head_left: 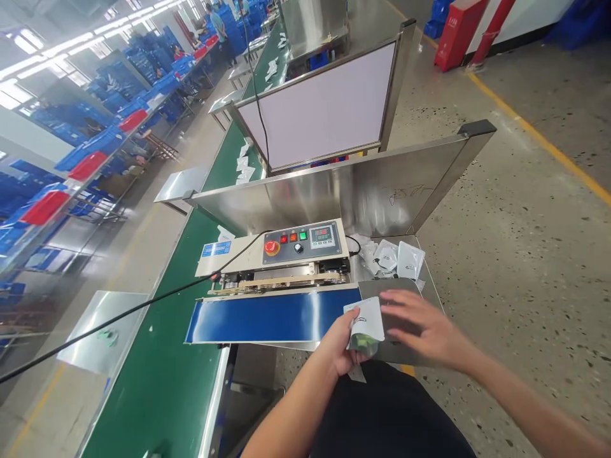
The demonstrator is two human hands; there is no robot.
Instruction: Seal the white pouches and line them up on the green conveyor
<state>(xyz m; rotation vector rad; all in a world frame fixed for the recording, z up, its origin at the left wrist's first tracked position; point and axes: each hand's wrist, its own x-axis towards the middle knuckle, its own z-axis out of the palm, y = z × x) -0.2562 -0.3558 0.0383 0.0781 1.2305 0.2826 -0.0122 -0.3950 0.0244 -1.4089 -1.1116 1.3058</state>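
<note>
At the far left, shelving racks (pixel 71 165) carry rows of blue bins (pixel 107 137) with a few red bins (pixel 45 207) among them; what lies inside them cannot be told from here. A green conveyor belt (pixel 157 375) runs from the near left up into the distance, with small white packets (pixel 243 166) scattered on its far stretch. A black cable (pixel 119 315) crosses the belt toward a sealing machine (pixel 277 254), whose control panel (pixel 303 242) shows a red knob, coloured buttons and a digital readout. Below the panel lies the machine's own short blue belt (pixel 267 318).

The person's left hand (pixel 341 346) sits at the right end of that blue belt, its fingers closed around the lower part of a small white pouch (pixel 366 324), which stands upright just off the belt's end; something green shows at the pouch's bottom. The right hand (pixel 427 327) hovers just beside the pouch, over the steel surface (pixel 432 289), fingers spread wide and flat, holding nothing.

Behind the hands, a heap of pouches (pixel 394 257) like the held one lies in the corner of the surface, against a steel back wall (pixel 334 191).
</note>
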